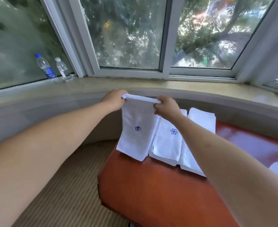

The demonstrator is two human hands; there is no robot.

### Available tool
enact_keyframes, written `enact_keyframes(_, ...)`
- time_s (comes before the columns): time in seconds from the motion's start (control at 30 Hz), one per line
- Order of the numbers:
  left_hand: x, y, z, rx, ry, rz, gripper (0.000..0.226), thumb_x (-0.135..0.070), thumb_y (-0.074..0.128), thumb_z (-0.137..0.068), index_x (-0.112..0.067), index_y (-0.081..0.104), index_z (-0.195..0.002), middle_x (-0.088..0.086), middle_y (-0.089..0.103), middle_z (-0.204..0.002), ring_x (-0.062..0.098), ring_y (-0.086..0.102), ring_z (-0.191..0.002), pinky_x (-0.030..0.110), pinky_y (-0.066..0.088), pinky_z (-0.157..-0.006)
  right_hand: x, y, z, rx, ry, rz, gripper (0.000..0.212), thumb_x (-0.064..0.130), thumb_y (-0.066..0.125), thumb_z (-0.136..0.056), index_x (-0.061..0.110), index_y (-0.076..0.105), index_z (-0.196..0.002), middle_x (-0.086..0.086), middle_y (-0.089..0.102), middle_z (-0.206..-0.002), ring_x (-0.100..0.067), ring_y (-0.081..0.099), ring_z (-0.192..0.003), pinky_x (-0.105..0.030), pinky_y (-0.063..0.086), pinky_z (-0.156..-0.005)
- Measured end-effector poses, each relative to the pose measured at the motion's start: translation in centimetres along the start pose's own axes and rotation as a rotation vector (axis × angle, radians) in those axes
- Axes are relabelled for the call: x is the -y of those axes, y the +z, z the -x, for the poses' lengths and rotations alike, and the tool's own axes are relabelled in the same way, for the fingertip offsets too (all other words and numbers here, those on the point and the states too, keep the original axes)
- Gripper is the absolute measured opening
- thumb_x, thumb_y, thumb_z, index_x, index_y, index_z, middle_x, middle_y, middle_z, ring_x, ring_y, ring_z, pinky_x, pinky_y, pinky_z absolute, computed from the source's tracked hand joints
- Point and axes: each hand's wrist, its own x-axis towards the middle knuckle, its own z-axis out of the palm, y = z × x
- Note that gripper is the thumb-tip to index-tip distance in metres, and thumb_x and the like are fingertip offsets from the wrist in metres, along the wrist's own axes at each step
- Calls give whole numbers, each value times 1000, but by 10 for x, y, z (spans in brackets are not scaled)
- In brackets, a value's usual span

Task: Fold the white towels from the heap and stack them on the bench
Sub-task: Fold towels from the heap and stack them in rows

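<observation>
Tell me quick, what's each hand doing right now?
Left hand: closed, gripping the left end of the folded towel at its top edge.
Right hand: closed, pinching the right end of the same top edge.

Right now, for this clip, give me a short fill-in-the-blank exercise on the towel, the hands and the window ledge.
1. Both the left hand and the right hand grip the held towel by its ____ edge.
2. The bench cushion is ____ in colour.
3. On the window ledge stand ____ bottles.
4. The logo on the folded towel is ____.

Missing words: top; orange-red; two; blue
</observation>
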Motion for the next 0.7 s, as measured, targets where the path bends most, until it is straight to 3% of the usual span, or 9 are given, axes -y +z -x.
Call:
enact_keyframes(0.13, 6, 27, -63, 64, 13, 17, 26, -14, 45, -96, -25, 66, -109, 4, 65, -118, 32, 62, -104, 42, 52, -85, -24, 10, -60, -34, 35, 21, 17, 15, 49, -83, 24, 62, -89, 6, 71, -69, -16, 72, -72, -28, 53, -58)
enact_keyframes(0.37, 7, 68, -162, 129, 38, 35, 19, -17, 47, -95, -15, 66, -95, 5, 69, -97, 31, 63, -90, 36, 42, -68, -71, 30, -153, -114, 116, 12, 31, 17, 50, -90, 16, 65, -117, -2, 73, -87, -24, 68, -87, -37, 57, -75)
enact_keyframes(0.6, 19, 129, -240, 232, -3, 56, 22, -22, 47, -101, -20, 64, -115, 4, 67, -114, 29, 62, -102, 37, 46, -79, -131, 61, -221, -83, 217, -8, 38, 21, 52, -93, 19, 62, -129, -1, 73, -97, -22, 68, -90, -33, 55, -76)
enact_keyframes(0.7, 25, 157, -261, 279, -38, 18, 24, -28, 45, -102, -23, 60, -119, 2, 67, -111, 27, 62, -97, 40, 50, -82, -156, 75, -240, -64, 246, -30, 39, 21, 52, -94, 17, 60, -132, -1, 71, -97, -22, 67, -84, -30, 52, -68)
